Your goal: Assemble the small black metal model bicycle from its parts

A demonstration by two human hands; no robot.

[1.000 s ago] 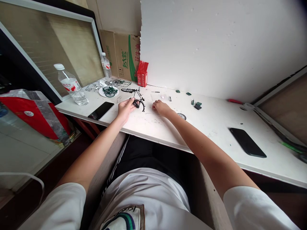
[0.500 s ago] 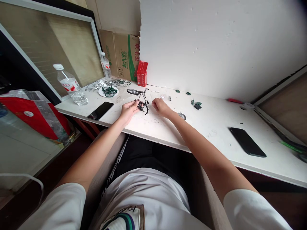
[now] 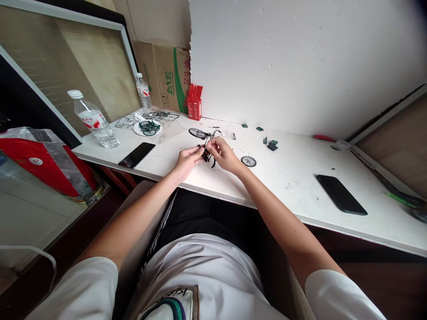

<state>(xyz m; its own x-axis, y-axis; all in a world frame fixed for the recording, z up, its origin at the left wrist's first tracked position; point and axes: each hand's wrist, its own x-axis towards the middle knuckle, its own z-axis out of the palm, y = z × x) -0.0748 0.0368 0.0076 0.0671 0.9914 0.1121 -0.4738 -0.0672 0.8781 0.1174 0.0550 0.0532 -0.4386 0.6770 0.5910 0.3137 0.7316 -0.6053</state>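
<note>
A small black model bicycle (image 3: 198,133) is held above the white table, one spoked wheel pointing away from me and its handlebar to the upper right. My left hand (image 3: 188,161) pinches its lower part from the left. From the right, my right hand (image 3: 223,153) reaches over the frame, thumb and fingertips closed together on it; whether a small part is between them I cannot make out. A loose spoked wheel (image 3: 248,161) lies on the table just right of my right hand.
On the white table (image 3: 280,195) lie two phones (image 3: 137,155) (image 3: 341,194), dark green pieces (image 3: 273,145) and a plate (image 3: 157,131) bearing green model parts. Behind stand water bottles (image 3: 95,122), a red box (image 3: 195,103) and a cardboard carton (image 3: 163,80).
My right hand has come left onto the bicycle, which it was apart from before. The bicycle and my left hand have shifted right and tilted; the loose wheel now shows fully.
</note>
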